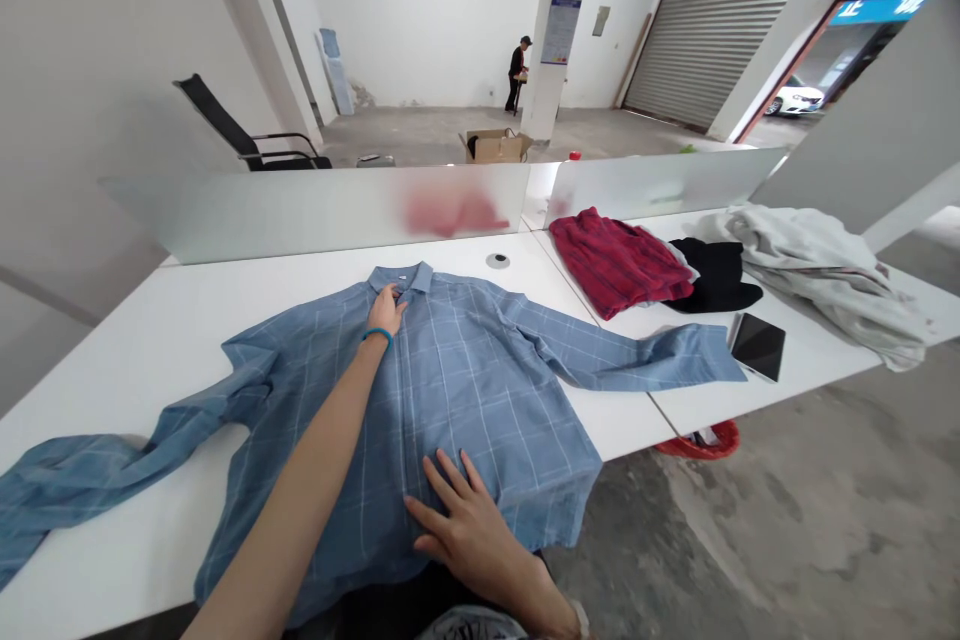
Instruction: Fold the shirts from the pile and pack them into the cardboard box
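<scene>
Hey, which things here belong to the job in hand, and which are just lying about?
In the job:
blue checked shirt, spread on the white table
left hand, at its collar
right hand, on its lower front

Apparently just lying about:
red plaid garment
black cloth item
pale garment
dark-screened device

shirt sleeve (139, 463) cut off at left edge, red shape (450, 210) blurred behind frosted divider (300, 207)
</scene>
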The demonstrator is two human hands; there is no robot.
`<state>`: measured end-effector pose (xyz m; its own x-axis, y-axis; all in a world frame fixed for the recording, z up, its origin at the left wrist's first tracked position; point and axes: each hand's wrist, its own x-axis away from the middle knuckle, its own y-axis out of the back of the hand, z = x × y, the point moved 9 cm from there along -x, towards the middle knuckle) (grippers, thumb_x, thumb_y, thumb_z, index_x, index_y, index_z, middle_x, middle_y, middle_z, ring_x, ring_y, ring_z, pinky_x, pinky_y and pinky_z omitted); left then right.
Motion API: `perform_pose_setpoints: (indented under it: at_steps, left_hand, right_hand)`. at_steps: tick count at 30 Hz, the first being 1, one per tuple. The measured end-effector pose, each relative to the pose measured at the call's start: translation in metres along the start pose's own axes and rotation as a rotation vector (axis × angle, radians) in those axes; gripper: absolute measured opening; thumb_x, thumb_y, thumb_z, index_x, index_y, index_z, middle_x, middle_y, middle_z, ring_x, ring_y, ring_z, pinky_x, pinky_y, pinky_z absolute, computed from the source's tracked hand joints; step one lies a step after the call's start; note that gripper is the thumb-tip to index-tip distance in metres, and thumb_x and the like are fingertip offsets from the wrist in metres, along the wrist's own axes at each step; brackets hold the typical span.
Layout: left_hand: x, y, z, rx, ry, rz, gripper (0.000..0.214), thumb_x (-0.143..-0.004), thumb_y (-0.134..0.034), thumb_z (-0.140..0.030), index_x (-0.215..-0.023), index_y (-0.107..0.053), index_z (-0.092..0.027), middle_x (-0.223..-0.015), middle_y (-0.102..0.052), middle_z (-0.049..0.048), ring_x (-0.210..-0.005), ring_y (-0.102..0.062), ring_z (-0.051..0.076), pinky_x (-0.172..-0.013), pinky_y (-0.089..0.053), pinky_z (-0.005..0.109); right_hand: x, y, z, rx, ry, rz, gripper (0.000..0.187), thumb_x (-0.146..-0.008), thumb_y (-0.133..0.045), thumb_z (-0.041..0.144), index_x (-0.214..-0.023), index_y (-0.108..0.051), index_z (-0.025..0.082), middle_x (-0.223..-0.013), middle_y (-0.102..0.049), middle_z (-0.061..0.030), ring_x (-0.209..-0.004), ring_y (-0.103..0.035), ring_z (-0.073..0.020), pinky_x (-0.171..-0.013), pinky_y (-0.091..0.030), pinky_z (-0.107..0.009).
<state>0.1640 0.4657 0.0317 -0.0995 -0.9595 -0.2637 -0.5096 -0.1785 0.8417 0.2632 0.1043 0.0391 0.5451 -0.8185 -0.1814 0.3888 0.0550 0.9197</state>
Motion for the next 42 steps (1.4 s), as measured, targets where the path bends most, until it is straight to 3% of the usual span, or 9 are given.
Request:
perform_pose_setpoints:
  at_steps: [4,8,10,13,18,27,32,37,42]
  left_hand:
    - [0.014,0.008,-0.004,-0.092,0.037,-0.046,0.036,-0.084,-0.047,-0.025,-0.117,-0.045,-0.011,-0.116,-0.057,0.0180,-0.114,-0.051,0.028,-0.096,-0.040,0.039]
    - [0.033,-0.006,-0.010,-0.156,-0.008,0.047,0.028,-0.089,-0.039,-0.030,-0.107,-0.055,-0.014,-0.115,-0.060,0.0172,-0.116,-0.050,0.029,-0.100,-0.037,0.042]
    - [0.040,-0.015,-0.013,-0.175,-0.031,0.090,0.035,-0.091,-0.037,-0.035,-0.112,-0.055,-0.013,-0.128,-0.054,0.0184,-0.127,-0.042,0.030,-0.107,-0.029,0.047]
    - [0.041,-0.026,-0.011,-0.243,-0.029,0.176,0.051,-0.092,-0.034,-0.039,-0.133,-0.044,-0.010,-0.148,-0.034,0.0188,-0.139,-0.023,0.030,-0.112,-0.018,0.051]
    - [0.018,-0.031,-0.005,-0.373,-0.019,0.267,0.062,-0.093,-0.028,-0.043,-0.145,-0.029,-0.010,-0.153,-0.022,0.0168,-0.142,-0.017,0.028,-0.113,-0.014,0.048]
    - [-0.046,-0.038,0.014,-0.399,-0.060,0.246,0.064,-0.091,-0.026,-0.046,-0.145,-0.030,-0.012,-0.151,-0.025,0.0165,-0.141,-0.021,0.028,-0.112,-0.018,0.049]
    - [-0.060,-0.031,0.015,-0.409,-0.072,0.210,0.062,-0.091,-0.025,-0.044,-0.144,-0.033,-0.012,-0.151,-0.028,0.0157,-0.140,-0.024,0.027,-0.112,-0.020,0.047]
    - [-0.036,-0.006,-0.008,-0.412,-0.148,-0.009,0.054,-0.093,-0.019,-0.035,-0.137,-0.045,-0.019,-0.150,-0.032,0.0122,-0.140,-0.022,0.030,-0.112,-0.007,0.058]
    - [0.011,-0.012,0.005,-0.396,0.093,0.293,0.062,-0.092,-0.022,-0.044,-0.144,-0.033,-0.012,-0.150,-0.028,0.0179,-0.138,-0.023,0.037,-0.106,-0.020,0.063]
  right_hand:
    - [0.006,0.005,-0.002,0.015,-0.023,-0.019,0.052,-0.093,-0.046,0.042,-0.142,-0.035,0.030,-0.152,-0.029,-0.0063,-0.142,-0.014,-0.0284,-0.109,-0.022,-0.062]
    - [0.013,-0.011,-0.018,0.086,-0.141,-0.052,0.065,-0.087,-0.057,0.044,-0.145,-0.031,0.029,-0.154,-0.021,-0.0111,-0.141,-0.014,-0.0368,-0.104,-0.027,-0.068]
    - [0.015,-0.019,-0.023,0.111,-0.169,-0.055,0.072,-0.084,-0.060,0.044,-0.146,-0.028,0.028,-0.154,-0.019,-0.0130,-0.140,-0.016,-0.0378,-0.104,-0.029,-0.066]
    - [0.013,-0.025,-0.024,0.113,-0.159,-0.042,0.075,-0.084,-0.060,0.044,-0.148,-0.023,0.027,-0.155,-0.016,-0.0123,-0.140,-0.016,-0.0368,-0.105,-0.030,-0.064]
    - [-0.011,-0.012,-0.036,0.067,-0.154,-0.006,0.068,-0.089,-0.052,0.047,-0.147,-0.025,0.026,-0.155,-0.017,-0.0115,-0.142,-0.014,-0.0339,-0.108,-0.028,-0.060]
    - [-0.065,0.003,-0.058,0.074,-0.141,-0.008,0.060,-0.093,-0.037,0.053,-0.145,-0.032,0.022,-0.153,-0.024,-0.0135,-0.141,-0.017,-0.0333,-0.108,-0.026,-0.059]
    - [-0.080,0.006,-0.060,0.095,-0.168,-0.040,0.058,-0.095,-0.032,0.052,-0.144,-0.032,0.022,-0.152,-0.026,-0.0133,-0.142,-0.015,-0.0310,-0.109,-0.025,-0.058]
    - [-0.081,0.008,-0.059,0.132,-0.174,-0.081,0.055,-0.096,-0.028,0.052,-0.143,-0.036,0.022,-0.151,-0.029,-0.0127,-0.141,-0.018,-0.0299,-0.109,-0.025,-0.056]
    - [-0.080,0.005,-0.061,0.183,-0.190,-0.083,0.053,-0.096,-0.033,0.050,-0.142,-0.037,0.024,-0.150,-0.031,-0.0120,-0.140,-0.022,-0.0288,-0.109,-0.025,-0.056]
